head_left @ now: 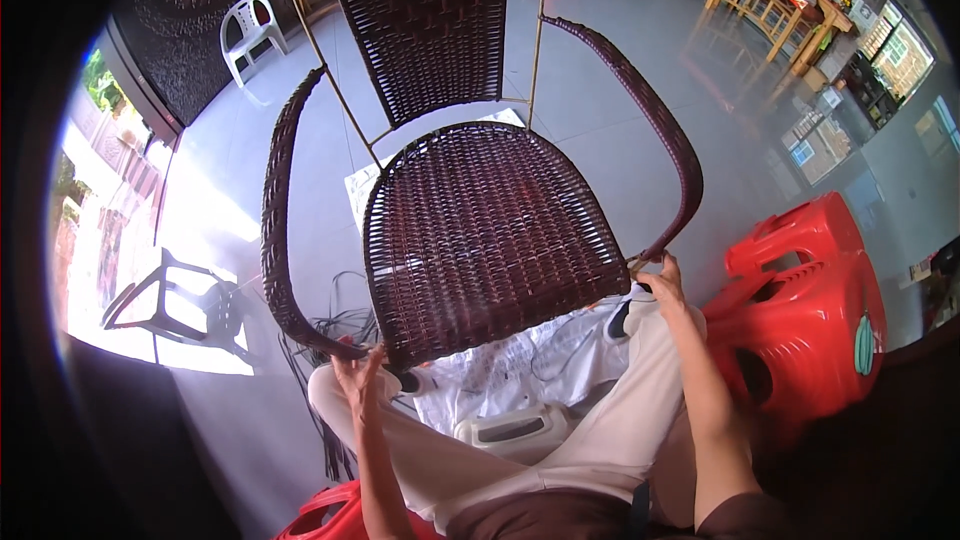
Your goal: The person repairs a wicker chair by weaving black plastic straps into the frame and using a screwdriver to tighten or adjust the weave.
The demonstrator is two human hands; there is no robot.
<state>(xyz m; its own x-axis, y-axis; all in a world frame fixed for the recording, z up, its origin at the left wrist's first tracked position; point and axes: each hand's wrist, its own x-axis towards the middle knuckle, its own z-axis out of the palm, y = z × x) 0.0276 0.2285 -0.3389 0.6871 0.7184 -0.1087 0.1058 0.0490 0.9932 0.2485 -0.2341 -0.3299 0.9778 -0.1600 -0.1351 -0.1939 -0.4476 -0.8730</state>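
A dark brown woven wicker armchair (490, 230) stands in front of me, its seat tilted and its tall woven back (425, 20) running out of the top of the view. My left hand (360, 375) is closed round the lower front end of the left armrest (278, 210), beside the seat's front corner. At the other front corner, my right hand (662, 282) grips the chair where the right armrest (680, 150) meets the frame. Bare metal rods show between the seat and the back. The fingertips of both hands are partly hidden behind the frame.
Loose dark strips (335, 440) lie on the floor by my left leg. A white sheet (500, 375) and a white plastic piece with a slot (515, 430) are between my legs. Red plastic stools (810, 310) stand at right; a white chair (250, 30) stands far left.
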